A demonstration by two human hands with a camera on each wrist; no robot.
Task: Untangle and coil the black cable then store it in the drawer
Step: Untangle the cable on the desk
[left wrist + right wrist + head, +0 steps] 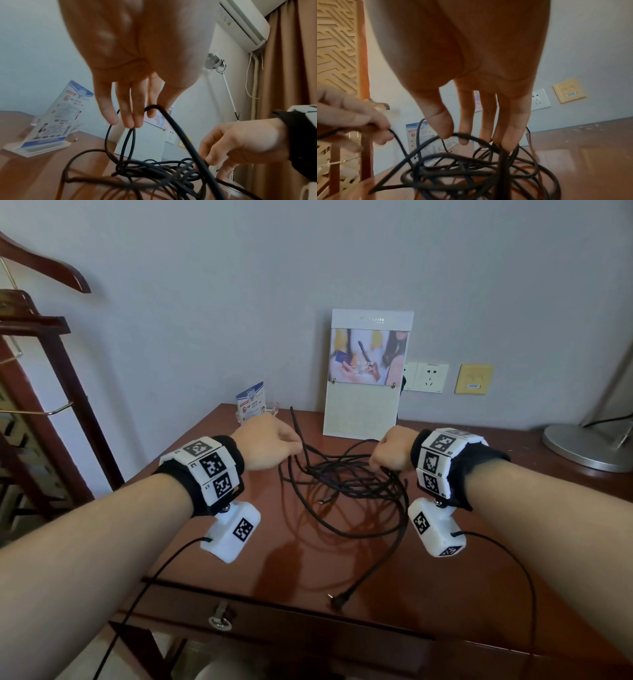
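A tangled black cable (pixel 346 477) lies in loose loops on the brown wooden desk (pixel 479 577); one plug end (pixel 340 599) rests near the front edge. My left hand (pixel 274 441) is at the tangle's left side. In the left wrist view a strand (pixel 171 121) hooks over a finger of that hand (pixel 137 119), pinched by the thumb. My right hand (pixel 390 453) is at the tangle's right side; in the right wrist view that hand (pixel 471 138) pinches a loop of cable (pixel 453 174) with its thumb and fingertips. The drawer (pixel 274 621) under the desktop is closed, with a ring pull (pixel 221 617).
A tall white display card (pixel 366 374) and a small blue-and-white sign stand (pixel 250 402) sit at the back of the desk. A lamp base (pixel 582 446) is at the right. A wooden clothes stand (pixel 41 371) rises on the left. Wall sockets (pixel 428 377) are behind.
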